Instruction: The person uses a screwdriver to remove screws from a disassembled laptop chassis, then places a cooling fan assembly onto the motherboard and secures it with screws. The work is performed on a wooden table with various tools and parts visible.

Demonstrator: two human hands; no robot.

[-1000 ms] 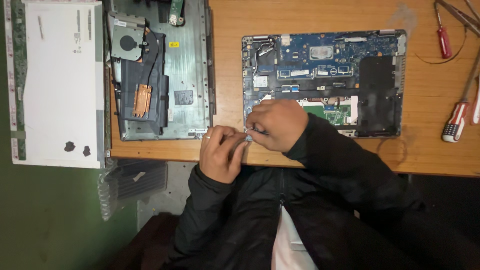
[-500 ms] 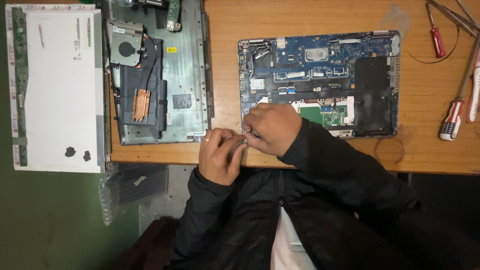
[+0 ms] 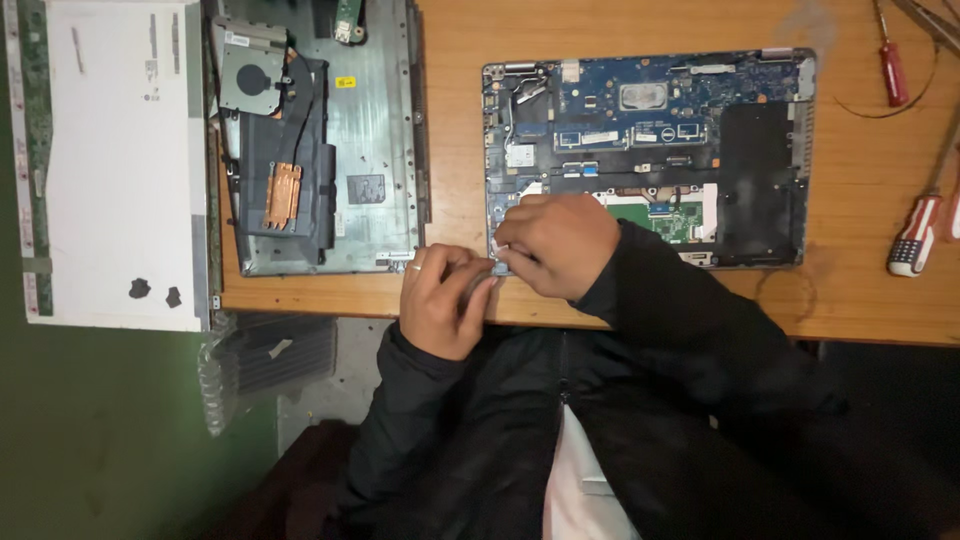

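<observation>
I see an open laptop base (image 3: 650, 150) lying flat on the wooden table (image 3: 460, 120), with its blue circuit board showing. My two hands meet at its near left corner, close to the table's front edge. My right hand (image 3: 558, 243) rests on that corner with its fingers curled in and pinched on something small and pale. I cannot tell what the small thing is. My left hand (image 3: 445, 298) is just beside it, touching it, fingers bent toward the same spot. I cannot tell if the left hand holds anything. Both arms are in dark sleeves.

To the left of the laptop base lies a grey metal cover (image 3: 360, 140) turned inside up. On it sit a small fan (image 3: 250, 75) and a dark part with a copper strip (image 3: 283, 195). Further left, partly past the table's edge, is a white screen panel (image 3: 115, 160) with two dark spots near its bottom.

On the right side of the table are screwdrivers. One with a red handle (image 3: 892, 72) lies near the far corner. Another with a red and white handle (image 3: 915, 235) lies near the right edge, well apart from my hands.

Below the table, on the left, I see a clear plastic bag (image 3: 265, 365).
</observation>
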